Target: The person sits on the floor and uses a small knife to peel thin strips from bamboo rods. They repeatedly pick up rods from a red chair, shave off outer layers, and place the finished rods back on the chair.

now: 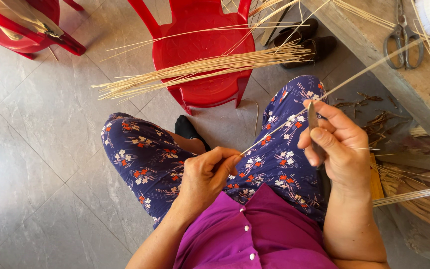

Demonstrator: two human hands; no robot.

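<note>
My left hand [206,174] pinches the near end of a long thin bamboo strip [359,73], which runs up and to the right toward the wooden bench. My right hand [338,144] grips a small knife [313,117] with its blade upright against the strip. Both hands hover over my lap, which is covered by blue flowered trousers [145,154].
A red plastic chair [202,55] stands in front with a bundle of bamboo strips [200,67] lying across its seat. A wooden bench [374,45] at right carries scissors [402,40]. Dark shoes [309,45] lie beyond. More strips [424,194] and shavings sit at right. Another red chair [21,25] is top left.
</note>
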